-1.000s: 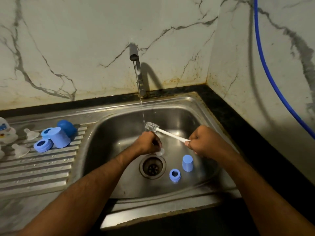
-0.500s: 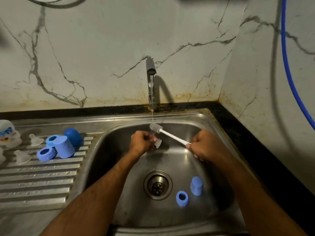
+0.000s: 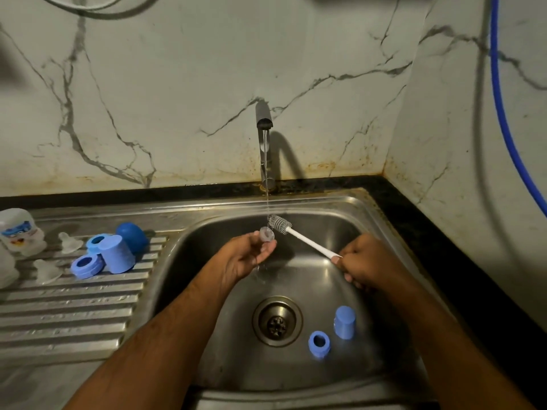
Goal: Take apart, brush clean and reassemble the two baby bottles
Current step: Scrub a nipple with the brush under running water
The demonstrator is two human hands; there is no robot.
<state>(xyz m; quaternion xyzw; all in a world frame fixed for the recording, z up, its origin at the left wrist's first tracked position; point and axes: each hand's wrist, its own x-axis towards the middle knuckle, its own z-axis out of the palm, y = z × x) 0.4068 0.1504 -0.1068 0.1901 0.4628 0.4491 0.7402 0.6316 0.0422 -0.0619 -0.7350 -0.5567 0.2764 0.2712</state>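
Note:
My left hand [image 3: 247, 255] pinches a clear silicone teat [image 3: 267, 234] over the sink basin, just left of the thin water stream. My right hand [image 3: 365, 263] grips the white handle of a small brush [image 3: 299, 235], whose bristle head sits under the stream beside the teat. A light-blue cap [image 3: 345, 322] and a blue screw ring [image 3: 319, 344] stand on the basin floor right of the drain [image 3: 277, 321]. On the drainboard lie another light-blue cap [image 3: 117, 254], two blue rings [image 3: 86, 265], a dark-blue cap [image 3: 132, 236], two clear teats [image 3: 69, 242] and a clear bottle [image 3: 19, 232].
The tap [image 3: 264, 143] runs a thin stream into the steel sink [image 3: 381, 232]. A second clear bottle [image 3: 6, 269] shows at the left edge. A marble wall rises behind and to the right, with a blue hose [image 3: 503, 113] hanging down it. Black counter borders the sink.
My left hand has turned palm-up and lifted the teat toward the stream. The brush head has moved under the water. The camera has tilted up, so the basin sits lower in view.

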